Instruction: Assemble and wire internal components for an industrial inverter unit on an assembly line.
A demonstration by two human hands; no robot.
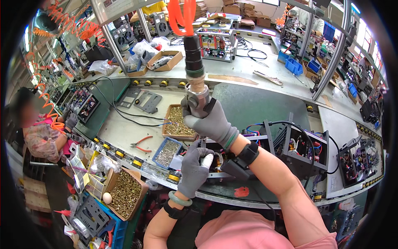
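Observation:
My right hand (215, 124), in a grey glove, is wrapped round the metal body of a power screwdriver (197, 94) that hangs from above on orange tubing. Its lower tip is hidden behind my hand. Lower and to the left, my left hand (194, 170), also gloved and with a white cover on one finger, has its fingers closed at the left edge of an open electronics unit (219, 155); whatever they pinch is hidden. Close by stand a cardboard box of brass-coloured screws (177, 120) and a blue tray of small silver screws (167, 152).
Red-handled pliers (142, 144) and flat dark metal plates (140, 100) lie to the left. More open units (306, 145) line the conveyor on the right, with black cables looping over them. A box of brass fasteners (126, 193) sits at lower left. A co-worker (43, 139) sits at far left.

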